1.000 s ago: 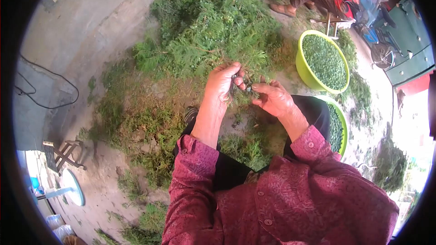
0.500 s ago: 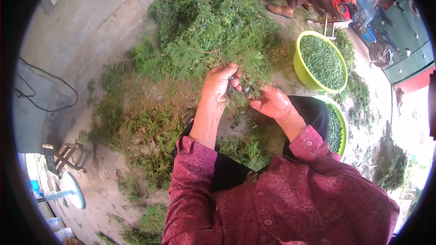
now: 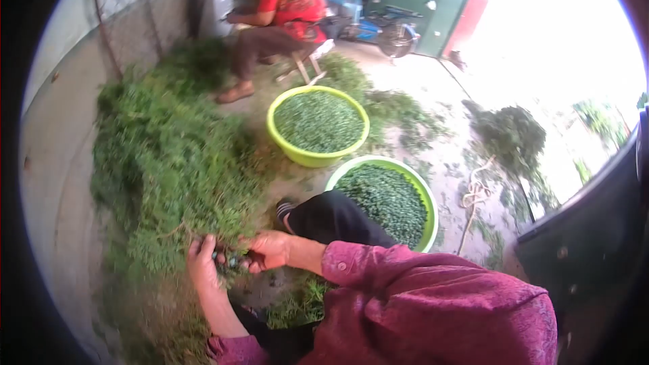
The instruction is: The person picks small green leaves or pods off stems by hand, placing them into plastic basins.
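My left hand (image 3: pixel 207 265) is closed round a feathery evergreen sprig (image 3: pixel 177 233) at the near edge of a large heap of green cuttings (image 3: pixel 182 169). Small blue-green berries (image 3: pixel 233 259) show between my two hands. My right hand (image 3: pixel 269 250) has its fingers pinched at the berry end of the same sprig; its fingertips are partly hidden. To the right of my knee stands a lime-green basin (image 3: pixel 430 215) filled with small green berries. Beyond it is a yellow basin (image 3: pixel 307 157), also full of them.
Another person (image 3: pixel 294 3) in a red top sits on a low wooden stool (image 3: pixel 307 67) behind the heap. A bicycle (image 3: pixel 395 37) leans near a green door (image 3: pixel 429 10). A pale rope (image 3: pixel 476 192) and more cuttings (image 3: pixel 510 135) lie on the floor at right.
The view has swung to the right, so my hands and the heap now appear farther left and both basins show fully. My hands stay together at the sprig.
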A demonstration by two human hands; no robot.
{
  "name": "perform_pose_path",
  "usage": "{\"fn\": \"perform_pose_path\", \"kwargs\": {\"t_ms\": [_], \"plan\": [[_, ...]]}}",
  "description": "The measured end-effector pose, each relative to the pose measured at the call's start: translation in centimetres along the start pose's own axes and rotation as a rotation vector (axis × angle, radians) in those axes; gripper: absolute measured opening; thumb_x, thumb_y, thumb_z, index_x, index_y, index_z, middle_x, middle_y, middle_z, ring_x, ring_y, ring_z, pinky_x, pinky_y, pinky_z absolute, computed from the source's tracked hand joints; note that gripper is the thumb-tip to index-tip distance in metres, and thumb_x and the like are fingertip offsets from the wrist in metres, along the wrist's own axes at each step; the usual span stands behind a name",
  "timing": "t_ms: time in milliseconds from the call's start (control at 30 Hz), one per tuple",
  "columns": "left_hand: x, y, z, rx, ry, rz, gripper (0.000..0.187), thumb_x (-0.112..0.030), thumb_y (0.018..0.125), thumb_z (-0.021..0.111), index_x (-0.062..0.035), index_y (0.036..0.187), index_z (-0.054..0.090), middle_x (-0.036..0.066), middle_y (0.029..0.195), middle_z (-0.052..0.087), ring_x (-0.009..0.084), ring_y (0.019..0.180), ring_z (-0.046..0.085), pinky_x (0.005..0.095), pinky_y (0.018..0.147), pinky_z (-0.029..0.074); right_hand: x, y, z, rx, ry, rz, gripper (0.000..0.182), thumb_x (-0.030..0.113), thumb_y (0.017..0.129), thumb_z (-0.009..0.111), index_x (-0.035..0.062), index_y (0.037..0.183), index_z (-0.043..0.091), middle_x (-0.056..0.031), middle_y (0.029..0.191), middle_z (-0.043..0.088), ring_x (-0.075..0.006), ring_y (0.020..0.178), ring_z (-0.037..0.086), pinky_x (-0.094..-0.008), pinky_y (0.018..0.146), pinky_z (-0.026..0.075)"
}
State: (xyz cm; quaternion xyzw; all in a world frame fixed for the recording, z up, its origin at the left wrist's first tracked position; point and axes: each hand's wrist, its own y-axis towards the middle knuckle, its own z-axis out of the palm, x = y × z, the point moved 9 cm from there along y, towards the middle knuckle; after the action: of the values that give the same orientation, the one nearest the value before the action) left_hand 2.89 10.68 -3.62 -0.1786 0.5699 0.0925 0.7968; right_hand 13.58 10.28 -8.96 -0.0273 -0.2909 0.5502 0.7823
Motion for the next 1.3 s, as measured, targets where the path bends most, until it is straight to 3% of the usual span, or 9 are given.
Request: {"fn": "perform_pose_path", "kwargs": {"t_ms": [533,633,667,733,800,833,867,900,1300], "plan": [[0.5,0.2,6.7,0.114,-0.015,0.038,0.016,-0.011,0.076,0.064,-0.0039,0.088,0.058,0.000,0.082,0.057,0.0105,0.074,0.051,0.0272,0.067,0.041,4.7,-6.2,-3.6,-0.312,0.067,-0.194,0.005,0.015,0.082,0.057,0.0105,0.084,0.056,-0.0007,0.064,0.054,-0.0127,0.053,0.053,-0.0225,0.041,0.038],[1.0,-0.3,6.6,0.138,0.083,-0.081,0.024,-0.014,0.072,0.066,-0.0022,0.093,0.060,0.003,0.083,0.058,0.0123,0.076,0.052,0.0281,0.070,0.042,6.2,-5.9,-1.4,0.075,0.136,-0.299,0.017,0.006,0.075,0.063,0.0097,0.091,0.059,0.0000,0.080,0.059,-0.0114,0.059,0.050,-0.0256,0.047,0.041],[0.7,-0.4,6.3,0.152,0.173,-0.071,0.026,-0.016,0.073,0.066,-0.0015,0.093,0.060,0.003,0.081,0.059,0.0125,0.074,0.053,0.0279,0.068,0.042,6.9,-7.2,-2.6,-0.117,0.020,-0.418,0.026,0.003,0.073,0.060,0.0091,0.098,0.059,-0.0019,0.081,0.060,-0.0119,0.062,0.053,-0.0260,0.051,0.043],[1.1,0.2,5.9,0.177,0.245,-0.064,0.020,-0.018,0.072,0.067,-0.0014,0.082,0.063,0.000,0.068,0.057,0.0109,0.062,0.049,0.0248,0.060,0.037,5.2,-5.3,-2.8,0.184,0.010,-0.248,0.031,0.001,0.074,0.056,0.0079,0.104,0.058,-0.0055,0.084,0.061,-0.0154,0.064,0.055,-0.0267,0.054,0.045],[1.2,0.6,4.9,0.154,-0.020,-0.108,0.013,-0.017,0.072,0.067,-0.0047,0.076,0.063,-0.001,0.063,0.054,0.0079,0.057,0.046,0.0233,0.054,0.034,6.5,-7.6,-3.5,-0.222,-0.443,-0.230,0.007,0.007,0.081,0.054,0.0020,0.084,0.050,-0.0049,0.064,0.045,-0.0118,0.050,0.041,-0.0225,0.043,0.035],[1.2,1.4,3.9,0.109,-0.061,-0.108,0.011,-0.015,0.072,0.067,-0.0059,0.074,0.063,-0.002,0.062,0.054,0.0081,0.057,0.046,0.0230,0.054,0.035,6.3,-7.9,-3.5,-0.147,-0.482,-0.225,0.008,0.009,0.084,0.051,0.0014,0.085,0.049,-0.0062,0.065,0.042,-0.0086,0.049,0.034,-0.0185,0.040,0.030],[1.3,1.8,3.1,0.081,-0.104,-0.104,0.009,-0.013,0.072,0.068,-0.0070,0.073,0.062,-0.002,0.062,0.054,0.0083,0.056,0.047,0.0227,0.054,0.035,6.8,-8.2,-5.4,-0.265,-0.729,-0.219,0.014,0.006,0.070,0.059,0.0050,0.084,0.056,-0.0103,0.073,0.053,-0.0251,0.063,0.053,-0.0328,0.051,0.044],[1.2,1.4,3.0,0.045,-0.154,-0.178,0.009,-0.012,0.071,0.069,-0.0068,0.074,0.061,-0.002,0.063,0.055,0.0090,0.056,0.047,0.0229,0.055,0.036,5.3,-8.4,-4.1,-0.166,-0.122,-0.149,0.011,0.012,0.086,0.050,0.0005,0.084,0.049,-0.0066,0.074,0.046,-0.0071,0.054,0.038,-0.0156,0.042,0.030],[4.1,1.9,3.8,0.073,-0.143,-0.223,0.012,-0.013,0.074,0.066,-0.0040,0.081,0.061,0.000,0.071,0.058,0.0105,0.063,0.050,0.0247,0.062,0.039,5.2,-6.5,-2.9,-0.266,-0.039,-0.264,0.013,0.010,0.079,0.063,0.0073,0.088,0.054,-0.0048,0.078,0.056,-0.0158,0.064,0.056,-0.0233,0.050,0.044]]}}
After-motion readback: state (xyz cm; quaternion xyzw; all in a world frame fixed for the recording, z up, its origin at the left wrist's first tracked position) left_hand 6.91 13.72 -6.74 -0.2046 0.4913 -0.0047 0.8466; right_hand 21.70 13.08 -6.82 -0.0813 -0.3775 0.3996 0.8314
